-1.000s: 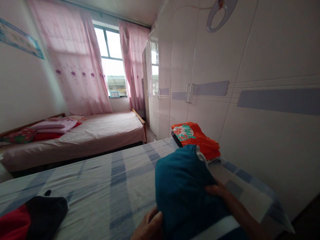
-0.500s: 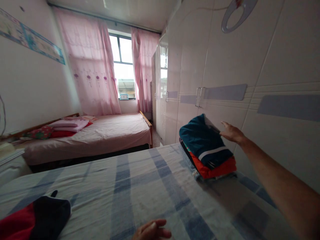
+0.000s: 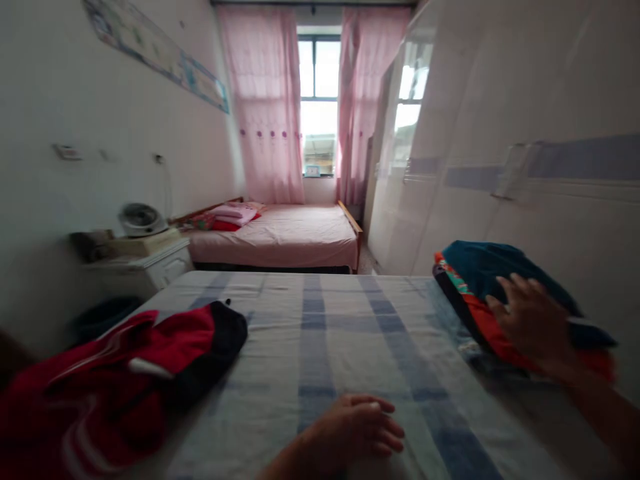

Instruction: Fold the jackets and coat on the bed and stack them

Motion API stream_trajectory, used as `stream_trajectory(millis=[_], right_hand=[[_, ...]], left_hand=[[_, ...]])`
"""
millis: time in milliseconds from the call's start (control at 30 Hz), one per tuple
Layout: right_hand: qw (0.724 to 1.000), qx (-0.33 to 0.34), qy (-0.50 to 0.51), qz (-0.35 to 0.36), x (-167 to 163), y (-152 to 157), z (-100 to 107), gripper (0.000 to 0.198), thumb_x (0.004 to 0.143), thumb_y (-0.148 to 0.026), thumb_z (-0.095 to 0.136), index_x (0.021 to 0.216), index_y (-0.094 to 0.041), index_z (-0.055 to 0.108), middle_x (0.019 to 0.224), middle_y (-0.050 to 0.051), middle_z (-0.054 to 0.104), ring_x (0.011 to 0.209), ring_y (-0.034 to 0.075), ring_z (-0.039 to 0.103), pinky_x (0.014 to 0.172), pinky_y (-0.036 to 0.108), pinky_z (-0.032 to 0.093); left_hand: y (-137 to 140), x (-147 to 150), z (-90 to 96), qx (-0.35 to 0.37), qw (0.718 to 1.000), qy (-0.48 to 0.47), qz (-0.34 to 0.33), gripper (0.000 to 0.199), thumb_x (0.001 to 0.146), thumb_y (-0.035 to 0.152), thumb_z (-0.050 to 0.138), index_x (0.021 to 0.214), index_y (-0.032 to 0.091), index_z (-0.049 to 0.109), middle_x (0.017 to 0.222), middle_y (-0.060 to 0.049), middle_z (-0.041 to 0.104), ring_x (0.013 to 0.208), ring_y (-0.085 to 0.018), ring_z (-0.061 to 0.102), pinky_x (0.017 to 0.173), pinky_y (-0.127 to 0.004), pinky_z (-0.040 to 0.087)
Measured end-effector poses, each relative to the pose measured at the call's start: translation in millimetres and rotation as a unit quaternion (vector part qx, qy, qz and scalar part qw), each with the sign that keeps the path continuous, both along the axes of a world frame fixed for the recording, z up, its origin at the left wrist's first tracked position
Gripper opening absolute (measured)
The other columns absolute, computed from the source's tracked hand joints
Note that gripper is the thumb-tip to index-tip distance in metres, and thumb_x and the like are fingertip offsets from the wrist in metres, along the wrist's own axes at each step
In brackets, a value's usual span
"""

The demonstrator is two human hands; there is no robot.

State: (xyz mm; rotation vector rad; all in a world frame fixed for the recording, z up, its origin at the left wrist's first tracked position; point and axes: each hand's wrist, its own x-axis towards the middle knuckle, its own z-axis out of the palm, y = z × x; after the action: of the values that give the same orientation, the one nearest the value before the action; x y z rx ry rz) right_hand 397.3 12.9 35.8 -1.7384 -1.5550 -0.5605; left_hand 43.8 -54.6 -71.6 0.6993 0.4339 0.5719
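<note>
A stack of folded clothes lies at the right of the bed, a dark teal garment point(image 3: 485, 257) on top and an orange one point(image 3: 487, 327) below it. At the bottom is what looks like light denim. My right hand point(image 3: 530, 320) is at the near side of the stack, fingers spread over the teal garment; whether it presses down I cannot tell. My left hand point(image 3: 355, 423) is low in the middle over the striped sheet point(image 3: 345, 340), empty, its fingers loosely bent and apart. To the left lies a rumpled red and black garment point(image 3: 165, 347) with white stripes.
Tall white wardrobe doors point(image 3: 465, 220) line the right side. A second bed point(image 3: 295, 233) with folded bedding stands beyond, below a curtained window. At the left are a white bedside cabinet point(image 3: 170, 263) with a small fan point(image 3: 143, 219) and a dark bin point(image 3: 107, 313).
The view has swung left, showing more of the red garment. My right hand has gone from behind the clothes stack to its near side. My left hand shows more fully.
</note>
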Motion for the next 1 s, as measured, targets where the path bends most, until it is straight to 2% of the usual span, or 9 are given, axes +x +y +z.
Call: stream_trajectory(millis=[133, 333, 467, 567, 600, 633, 700, 867, 1000], right_hand=[[0.99, -0.002, -0.101, 0.1, -76, -8, -51, 0.051, 0.085, -0.045, 0.03, 0.119, -0.015, 0.052, 0.131, 0.018, 0.048, 0.13, 0.031, 0.034, 0.108, 0.045, 0.027], [0.974, -0.173, -0.023, 0.141, -143, -23, -140, 0.047, 0.083, -0.046, 0.03, 0.113, -0.02, 0.056, 0.129, 0.013, 0.05, 0.123, 0.031, 0.043, 0.092, 0.051, 0.043], [0.966, -0.212, -0.016, 0.15, -139, -22, -159, 0.054, 0.083, -0.048, 0.027, 0.113, -0.017, 0.059, 0.127, 0.013, 0.053, 0.124, 0.03, 0.044, 0.095, 0.05, 0.041], [0.963, -0.217, -0.026, 0.158, -136, -21, -158, 0.055, 0.083, -0.046, 0.025, 0.111, -0.015, 0.06, 0.123, 0.013, 0.057, 0.121, 0.029, 0.047, 0.097, 0.047, 0.04], [0.963, -0.216, -0.029, 0.158, -136, -22, -158, 0.055, 0.084, -0.046, 0.024, 0.112, -0.015, 0.06, 0.123, 0.013, 0.057, 0.119, 0.028, 0.049, 0.096, 0.046, 0.041], [0.964, -0.213, -0.032, 0.155, -137, -22, -157, 0.055, 0.084, -0.045, 0.024, 0.113, -0.015, 0.06, 0.123, 0.012, 0.057, 0.118, 0.027, 0.05, 0.094, 0.045, 0.042], [0.966, -0.207, -0.037, 0.152, -138, -23, -158, 0.054, 0.084, -0.045, 0.025, 0.114, -0.016, 0.059, 0.125, 0.012, 0.056, 0.115, 0.026, 0.053, 0.091, 0.043, 0.044], [0.965, -0.205, -0.056, 0.156, -139, -23, -159, 0.053, 0.084, -0.043, 0.026, 0.115, -0.015, 0.058, 0.124, 0.012, 0.056, 0.112, 0.025, 0.055, 0.088, 0.04, 0.046], [0.964, -0.206, -0.065, 0.153, -143, -25, -155, 0.052, 0.083, -0.04, 0.025, 0.112, -0.015, 0.06, 0.122, 0.012, 0.058, 0.112, 0.024, 0.055, 0.087, 0.038, 0.046]], left_hand=[[2, 4, 8.6, 0.11, 0.984, 0.136, 0.021, 0.036, 0.076, 0.034, 0.055, 0.102, 0.01, 0.064, 0.093, -0.016, 0.07, 0.077, -0.019, 0.068, 0.07, -0.03, 0.049], [8, -55, 52.7, 0.307, 0.858, 0.373, 0.171, 0.037, 0.073, 0.03, 0.057, 0.104, 0.012, 0.066, 0.095, -0.012, 0.07, 0.085, -0.024, 0.066, 0.077, -0.036, 0.05], [5, -159, 81.5, 0.377, 0.681, 0.514, 0.362, 0.045, 0.077, 0.024, 0.053, 0.122, 0.015, 0.055, 0.134, -0.013, 0.049, 0.128, -0.029, 0.037, 0.11, -0.045, 0.021], [-7, -238, 83.7, 0.355, 0.537, 0.608, 0.464, 0.053, 0.078, 0.021, 0.049, 0.129, 0.008, 0.044, 0.147, -0.022, 0.026, 0.138, -0.038, 0.005, 0.106, -0.062, -0.002], [-12, -259, 80.3, 0.341, 0.447, 0.674, 0.479, 0.054, 0.077, 0.023, 0.051, 0.128, 0.008, 0.045, 0.144, -0.024, 0.03, 0.136, -0.041, 0.011, 0.104, -0.066, 0.002], [-17, -278, 75.4, 0.327, 0.39, 0.714, 0.481, 0.054, 0.076, 0.025, 0.053, 0.127, 0.009, 0.046, 0.141, -0.024, 0.034, 0.134, -0.042, 0.017, 0.103, -0.067, 0.008], [-25, -306, 63.6, 0.313, 0.325, 0.755, 0.475, 0.049, 0.073, 0.026, 0.054, 0.121, 0.012, 0.052, 0.131, -0.02, 0.046, 0.126, -0.039, 0.033, 0.103, -0.059, 0.023], [-26, -336, 52.2, 0.3, 0.335, 0.728, 0.517, 0.025, 0.071, 0.027, 0.05, 0.09, 0.015, 0.059, 0.099, -0.012, 0.06, 0.1, -0.03, 0.054, 0.094, -0.042, 0.039], [-15, -340, 86.0, 0.287, 0.367, 0.658, 0.591, 0.013, 0.067, 0.032, 0.052, 0.071, 0.02, 0.053, 0.065, -0.001, 0.055, 0.067, -0.021, 0.055, 0.074, -0.033, 0.045]])
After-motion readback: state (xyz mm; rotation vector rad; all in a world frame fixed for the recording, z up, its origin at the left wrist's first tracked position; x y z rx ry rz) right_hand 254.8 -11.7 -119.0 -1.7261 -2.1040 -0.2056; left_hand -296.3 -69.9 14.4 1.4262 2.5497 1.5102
